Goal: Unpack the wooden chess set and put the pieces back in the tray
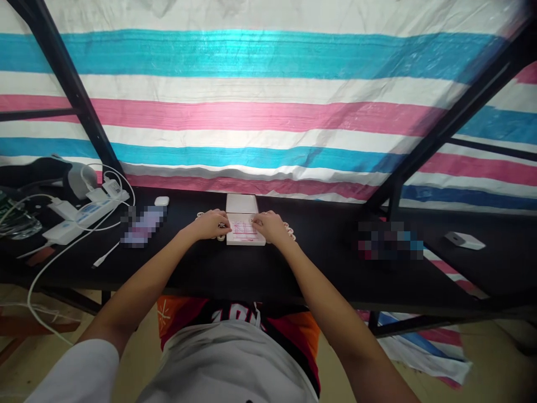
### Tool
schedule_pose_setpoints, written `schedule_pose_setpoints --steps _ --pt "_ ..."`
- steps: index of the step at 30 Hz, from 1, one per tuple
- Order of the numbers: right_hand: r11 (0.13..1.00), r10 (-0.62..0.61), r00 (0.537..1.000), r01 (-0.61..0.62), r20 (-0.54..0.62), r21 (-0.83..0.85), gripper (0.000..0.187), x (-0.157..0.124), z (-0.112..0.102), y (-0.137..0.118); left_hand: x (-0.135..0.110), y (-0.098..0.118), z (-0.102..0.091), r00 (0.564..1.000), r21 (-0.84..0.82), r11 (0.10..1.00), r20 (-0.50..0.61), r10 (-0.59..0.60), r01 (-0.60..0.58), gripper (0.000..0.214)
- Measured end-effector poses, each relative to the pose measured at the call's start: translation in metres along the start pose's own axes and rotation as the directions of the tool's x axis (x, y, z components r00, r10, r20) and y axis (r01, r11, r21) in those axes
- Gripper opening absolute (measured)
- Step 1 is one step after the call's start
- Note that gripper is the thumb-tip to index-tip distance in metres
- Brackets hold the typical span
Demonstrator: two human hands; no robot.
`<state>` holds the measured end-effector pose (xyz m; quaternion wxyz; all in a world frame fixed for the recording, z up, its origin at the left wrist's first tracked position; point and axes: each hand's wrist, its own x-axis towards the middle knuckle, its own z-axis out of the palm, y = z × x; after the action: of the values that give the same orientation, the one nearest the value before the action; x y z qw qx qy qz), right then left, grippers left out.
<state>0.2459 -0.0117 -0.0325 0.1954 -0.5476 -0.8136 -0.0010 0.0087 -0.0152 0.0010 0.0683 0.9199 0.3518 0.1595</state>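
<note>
A small white board with a red grid lies on the black table in front of me. My left hand rests at its left edge, fingers curled onto the board's rim. At the right edge, my right hand has its fingers pinched at the board. Small round light pieces lie on the table beside both hands. Whether either hand holds a piece is too small to make out. A white box lid lies just behind the board.
A white power strip with plugs and cables sits at the left, with a small white case nearby. A white device lies at the right. Black frame bars and a striped tarp stand behind.
</note>
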Motion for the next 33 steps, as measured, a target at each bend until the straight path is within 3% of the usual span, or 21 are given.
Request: schedule_pose_setpoints --steps 6,10,12,15,17,19,21,29,33 --pt "0.993 -0.005 0.994 -0.008 -0.109 -0.114 0.023 -0.002 0.005 0.0 0.0 -0.002 0.001 1.0 0.06 0.998 0.004 -0.005 0.005 0.022" --pt "0.995 -0.009 0.993 -0.003 -0.12 -0.101 0.025 -0.004 0.003 -0.007 0.0 0.001 -0.001 1.0 0.072 0.997 0.012 -0.022 0.022 0.022" --pt "0.999 0.017 0.988 -0.023 -0.153 -0.043 0.026 -0.004 -0.003 0.0 -0.001 0.002 -0.002 1.0 0.066 0.997 0.015 -0.026 0.025 0.023" --pt "0.987 0.158 0.961 -0.145 -0.229 0.074 0.03 -0.007 -0.015 0.028 -0.001 0.003 -0.003 1.0 0.054 0.998 0.016 -0.023 0.022 0.024" --pt "0.963 0.251 0.958 -0.233 -0.137 0.133 0.029 -0.011 -0.022 0.052 -0.001 0.003 -0.003 1.0 0.048 0.999 0.011 -0.023 0.023 0.025" --pt "0.944 0.269 0.963 -0.268 0.024 0.193 0.03 -0.015 -0.024 0.072 -0.001 0.002 -0.002 1.0 0.05 0.998 0.003 -0.027 0.026 0.026" --pt "0.937 0.258 0.962 -0.272 0.089 0.219 0.031 -0.017 -0.024 0.083 -0.001 0.001 -0.001 0.999 0.059 0.998 -0.005 -0.037 0.037 0.025" --pt "0.938 0.324 0.937 -0.336 0.135 0.085 0.032 -0.014 -0.019 0.081 0.0 0.009 -0.007 0.995 0.091 0.991 0.018 -0.101 0.099 0.027" --pt "0.948 0.301 0.951 -0.306 0.066 0.09 0.036 -0.013 -0.019 0.077 0.0 0.011 -0.009 0.995 0.081 0.992 0.022 -0.102 0.1 0.027"
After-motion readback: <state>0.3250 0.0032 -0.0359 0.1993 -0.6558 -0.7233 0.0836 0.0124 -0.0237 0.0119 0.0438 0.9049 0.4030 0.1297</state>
